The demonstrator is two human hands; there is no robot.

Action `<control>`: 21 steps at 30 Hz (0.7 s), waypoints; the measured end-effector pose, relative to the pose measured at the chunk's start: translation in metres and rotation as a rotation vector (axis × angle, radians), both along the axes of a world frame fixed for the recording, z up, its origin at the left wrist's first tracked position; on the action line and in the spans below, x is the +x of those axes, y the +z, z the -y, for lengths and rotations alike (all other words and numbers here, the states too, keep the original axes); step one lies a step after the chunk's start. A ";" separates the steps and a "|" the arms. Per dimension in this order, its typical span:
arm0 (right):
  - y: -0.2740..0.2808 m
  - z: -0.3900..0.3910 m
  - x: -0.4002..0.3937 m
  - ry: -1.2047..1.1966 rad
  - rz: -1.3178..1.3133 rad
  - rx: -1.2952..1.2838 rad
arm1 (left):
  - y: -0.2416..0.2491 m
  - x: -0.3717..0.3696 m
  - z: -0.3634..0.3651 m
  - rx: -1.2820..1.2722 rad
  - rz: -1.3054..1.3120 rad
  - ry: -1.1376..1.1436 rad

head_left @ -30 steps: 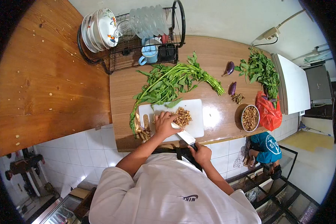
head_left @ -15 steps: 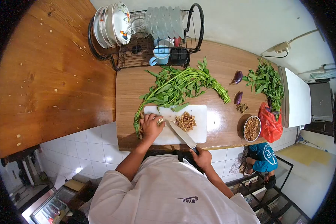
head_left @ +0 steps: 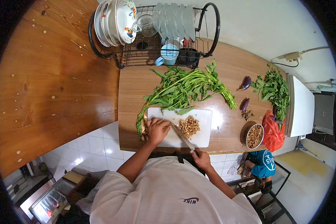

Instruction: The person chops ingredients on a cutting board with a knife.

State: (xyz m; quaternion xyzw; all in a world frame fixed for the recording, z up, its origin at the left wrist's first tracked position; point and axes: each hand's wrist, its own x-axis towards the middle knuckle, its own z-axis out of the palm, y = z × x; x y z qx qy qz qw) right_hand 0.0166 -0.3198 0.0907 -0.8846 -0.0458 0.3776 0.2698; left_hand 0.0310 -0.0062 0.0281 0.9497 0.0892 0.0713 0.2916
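Note:
My left hand rests on the left part of a white cutting board, fingers curled down over something mostly hidden. My right hand grips the dark handle of a kitchen knife at the board's front edge. Its blade slants across the board, edge-on, with the tip close to my left fingertips. Just right of the blade lies a heap of small brown and pale chopped pieces. Pale brown pieces show at the board's left edge beside my left hand. Leafy green stems lie behind the board.
A dish rack with plates, glasses and cups stands at the back. On the right are two purple eggplants, a bowl of chopped pieces, a red plastic bag and more greens. Another person sits lower right.
The view has shifted slightly. The knife's blade has turned more edge-on, its tip still near my left fingers. The pale piece that showed at my left fingertips is now hidden.

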 end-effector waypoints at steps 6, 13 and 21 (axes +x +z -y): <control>-0.001 -0.003 0.008 0.009 -0.111 0.036 | 0.004 -0.003 0.000 0.047 -0.050 0.056; 0.000 -0.007 0.013 0.037 -0.203 0.059 | -0.004 -0.002 0.006 0.033 -0.006 0.081; -0.011 -0.016 0.011 0.109 -0.131 0.028 | -0.003 -0.002 0.006 0.034 -0.053 0.099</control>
